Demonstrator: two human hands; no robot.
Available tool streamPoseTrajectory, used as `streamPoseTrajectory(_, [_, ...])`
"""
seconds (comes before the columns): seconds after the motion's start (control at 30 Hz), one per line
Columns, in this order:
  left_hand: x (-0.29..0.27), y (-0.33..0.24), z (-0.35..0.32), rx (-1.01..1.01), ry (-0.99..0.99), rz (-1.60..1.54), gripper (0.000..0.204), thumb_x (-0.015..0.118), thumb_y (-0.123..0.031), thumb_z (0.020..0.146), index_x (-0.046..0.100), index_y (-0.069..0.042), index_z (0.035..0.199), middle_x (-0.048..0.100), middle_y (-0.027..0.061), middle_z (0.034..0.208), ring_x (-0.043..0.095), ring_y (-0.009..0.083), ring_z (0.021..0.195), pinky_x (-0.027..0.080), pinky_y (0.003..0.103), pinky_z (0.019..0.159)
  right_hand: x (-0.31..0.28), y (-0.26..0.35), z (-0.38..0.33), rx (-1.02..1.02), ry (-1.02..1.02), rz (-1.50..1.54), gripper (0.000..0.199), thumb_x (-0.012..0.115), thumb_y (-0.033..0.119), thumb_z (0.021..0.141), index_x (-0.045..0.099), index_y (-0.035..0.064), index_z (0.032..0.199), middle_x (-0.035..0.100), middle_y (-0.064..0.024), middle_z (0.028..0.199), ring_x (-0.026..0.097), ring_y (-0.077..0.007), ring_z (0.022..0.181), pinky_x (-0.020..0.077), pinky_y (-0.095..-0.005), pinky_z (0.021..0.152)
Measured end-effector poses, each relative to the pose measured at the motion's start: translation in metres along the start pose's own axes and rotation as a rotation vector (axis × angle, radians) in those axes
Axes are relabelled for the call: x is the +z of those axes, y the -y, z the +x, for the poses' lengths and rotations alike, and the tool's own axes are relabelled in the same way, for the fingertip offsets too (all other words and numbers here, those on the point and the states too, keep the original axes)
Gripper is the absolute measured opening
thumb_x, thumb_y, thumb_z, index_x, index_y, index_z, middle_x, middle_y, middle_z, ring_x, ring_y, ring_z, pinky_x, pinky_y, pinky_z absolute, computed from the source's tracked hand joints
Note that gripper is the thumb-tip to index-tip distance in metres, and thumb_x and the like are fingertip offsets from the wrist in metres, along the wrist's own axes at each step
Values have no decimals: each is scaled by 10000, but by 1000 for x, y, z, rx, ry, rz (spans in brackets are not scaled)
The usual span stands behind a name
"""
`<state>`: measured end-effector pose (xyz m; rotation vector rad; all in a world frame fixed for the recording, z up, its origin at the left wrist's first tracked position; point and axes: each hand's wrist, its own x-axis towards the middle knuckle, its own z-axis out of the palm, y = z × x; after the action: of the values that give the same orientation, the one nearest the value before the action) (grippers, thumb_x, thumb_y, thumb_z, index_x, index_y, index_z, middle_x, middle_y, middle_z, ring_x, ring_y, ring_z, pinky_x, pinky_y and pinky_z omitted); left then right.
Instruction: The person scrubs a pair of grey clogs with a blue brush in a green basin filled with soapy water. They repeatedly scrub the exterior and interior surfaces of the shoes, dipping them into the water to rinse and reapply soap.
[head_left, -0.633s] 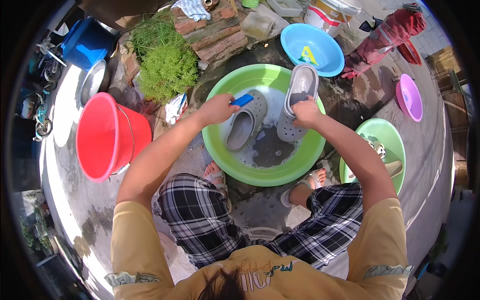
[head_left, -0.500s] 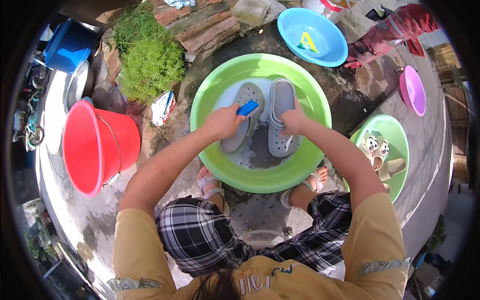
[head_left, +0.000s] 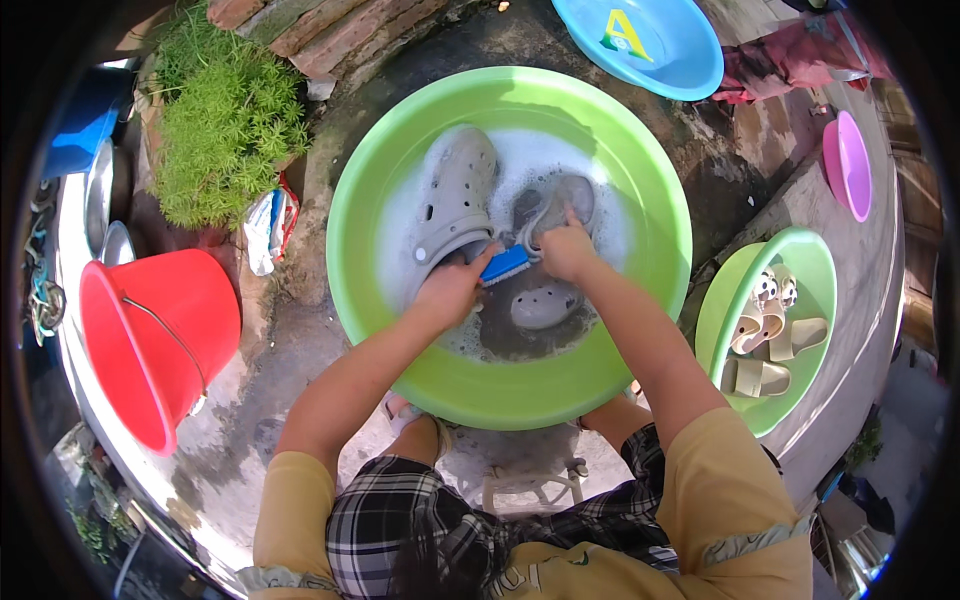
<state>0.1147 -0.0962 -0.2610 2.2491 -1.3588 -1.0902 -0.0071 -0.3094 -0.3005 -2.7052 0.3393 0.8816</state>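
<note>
A large green basin [head_left: 500, 395] in front of me holds soapy, greyish water and two grey clogs. My left hand [head_left: 448, 292] is closed on a small blue scrubbing brush [head_left: 508, 262], its pale bristles facing down between the clogs. The left clog [head_left: 462, 190] lies with its holed toe pointing away and its opening beside my left hand. My right hand [head_left: 570, 250] grips the right clog [head_left: 572, 200] near its strap and opening. That clog's toe [head_left: 543, 306] points toward me, and part of it sits under the water.
A red bucket [head_left: 165, 340] stands left, near a leafy green plant [head_left: 225, 130] and crumpled packet [head_left: 270, 225]. At right, a smaller green basin [head_left: 715, 330] holds several sandals. A blue basin [head_left: 660, 60] and pink basin [head_left: 850, 165] sit farther off.
My view has come closer to the basin. The brush has moved from over the left clog to between the two clogs. The right clog now sits lower in the water, partly submerged.
</note>
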Motion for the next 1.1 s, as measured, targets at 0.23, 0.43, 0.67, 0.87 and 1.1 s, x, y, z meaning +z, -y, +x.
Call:
streamPoseTrajectory(0.23, [5, 20, 31, -101, 11, -161, 213, 543, -94, 832, 667, -67, 1004, 646, 234, 942, 617, 421, 904, 472, 489, 806, 4, 27, -36, 171, 210, 197, 368, 704, 347, 694, 731, 53, 913, 725, -139, 987, 675, -314, 991, 479, -436, 960])
streamPoseTrajectory(0.43, [8, 20, 31, -90, 25, -287, 239, 580, -194, 871, 678, -56, 1040, 662, 252, 953, 620, 430, 926, 476, 474, 813, 10, 16, -11, 319, 298, 379, 754, 786, 613, 609, 718, 11, 1060, 689, -176, 1144, 663, -321, 1045, 515, -392, 902])
streamPoseTrajectory(0.67, [40, 30, 30, -225, 61, -254, 366, 581, -340, 933, 645, 16, 988, 655, 278, 1006, 620, 448, 965, 485, 485, 827, 28, 56, -17, 301, 38, 1064, 635, 917, 326, 596, 697, -10, 1088, 699, -143, 1111, 655, -231, 1008, 495, -344, 898])
streamPoseTrajectory(0.87, [27, 30, 15, -260, 10, -266, 332, 593, -315, 923, 654, 1, 1006, 650, 279, 979, 617, 450, 937, 482, 486, 812, 7, 55, -25, 317, 78, 1400, 399, 851, 317, 740, 721, -6, 934, 725, -74, 929, 662, -166, 841, 522, -318, 765])
streamPoseTrajectory(1.1, [-48, 10, -20, -164, 177, -810, 328, 586, -293, 953, 622, -36, 1154, 681, 177, 1065, 675, 264, 949, 535, 386, 827, -53, 33, -74, 552, -8, 1705, 420, 570, 398, 970, 634, 11, 1121, 702, -103, 1044, 655, -195, 987, 481, -367, 914])
